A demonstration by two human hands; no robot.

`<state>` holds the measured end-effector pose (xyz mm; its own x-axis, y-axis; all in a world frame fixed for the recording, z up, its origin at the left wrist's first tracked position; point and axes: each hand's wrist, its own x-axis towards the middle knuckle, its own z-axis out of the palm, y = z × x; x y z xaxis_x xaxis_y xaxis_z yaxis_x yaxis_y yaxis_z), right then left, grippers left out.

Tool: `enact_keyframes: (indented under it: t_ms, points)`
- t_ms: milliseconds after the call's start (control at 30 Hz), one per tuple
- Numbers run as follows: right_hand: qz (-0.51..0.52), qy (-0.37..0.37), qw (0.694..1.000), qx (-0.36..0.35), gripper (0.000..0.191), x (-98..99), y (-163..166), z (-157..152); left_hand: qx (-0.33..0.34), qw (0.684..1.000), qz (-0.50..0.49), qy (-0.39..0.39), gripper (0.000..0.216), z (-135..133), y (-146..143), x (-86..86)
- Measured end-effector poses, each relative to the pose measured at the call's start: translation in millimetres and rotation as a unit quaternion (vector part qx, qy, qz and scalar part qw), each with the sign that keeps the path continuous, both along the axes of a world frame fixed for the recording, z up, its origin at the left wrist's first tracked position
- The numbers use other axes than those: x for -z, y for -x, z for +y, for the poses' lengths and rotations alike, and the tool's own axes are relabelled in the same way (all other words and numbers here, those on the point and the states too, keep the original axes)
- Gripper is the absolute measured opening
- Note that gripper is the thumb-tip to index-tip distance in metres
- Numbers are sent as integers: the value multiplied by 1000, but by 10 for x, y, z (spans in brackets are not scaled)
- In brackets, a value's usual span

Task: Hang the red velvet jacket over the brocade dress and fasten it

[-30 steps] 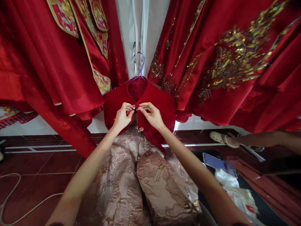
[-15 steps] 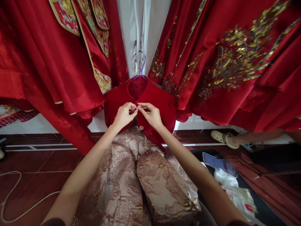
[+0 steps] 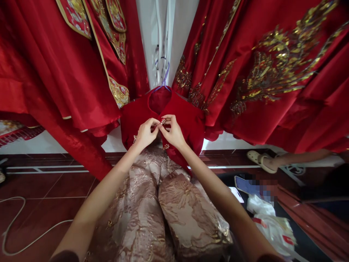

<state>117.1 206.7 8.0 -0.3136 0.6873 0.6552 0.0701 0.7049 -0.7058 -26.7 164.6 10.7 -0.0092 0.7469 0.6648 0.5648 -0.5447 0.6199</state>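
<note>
A red jacket (image 3: 188, 120) hangs on a purple hanger (image 3: 164, 80) in front of me, its neckline spread. At the top of its front opening, my left hand (image 3: 147, 132) pinches the jacket's edge. My right hand (image 3: 173, 131) is closed beside it, thumb and fingers gripping a jewelled button (image 3: 163, 121). The fingertips of both hands nearly meet, and the exact hold of the left ones is partly hidden. Lower on the same front edge sits a second jewelled button (image 3: 166, 146). Pale pinkish-gold brocade fabric (image 3: 144, 203) hangs below the jacket, nearer to me.
Red garments with gold embroidery (image 3: 278, 65) hang on both sides. At the right, a dark surface holds a phone (image 3: 249, 185), a white card (image 3: 236, 194) and plastic bags (image 3: 275, 229). A person's foot in a cream clog (image 3: 261, 161) is beyond. A cable (image 3: 38, 238) lies on the tiles.
The fingers of my right hand have shifted up slightly, and its index finger is more bent around the jewelled button. My left hand stays close to the same spot.
</note>
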Motion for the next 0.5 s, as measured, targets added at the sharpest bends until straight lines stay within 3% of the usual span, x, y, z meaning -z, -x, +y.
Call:
enact_keyframes:
  t_ms: [100,233,300,400,500]
  points:
    - [12,1,1000,-9,64,214,4,-93,108,972,-194,78,29,-34,16,191]
    - [-87,-123,989,5,82,573,-93,-199,195,905,-340,164,33,-149,11,401]
    - [-132,-177,973,59,71,702,-157,-228,207,891,-366,168,33,-177,-22,471]
    - [-147,-189,961,139,43,787,-251,-251,211,887,-374,168,32,-157,-90,532]
    - [-169,-180,955,163,40,799,-330,-239,203,890,-376,162,32,-108,-135,537]
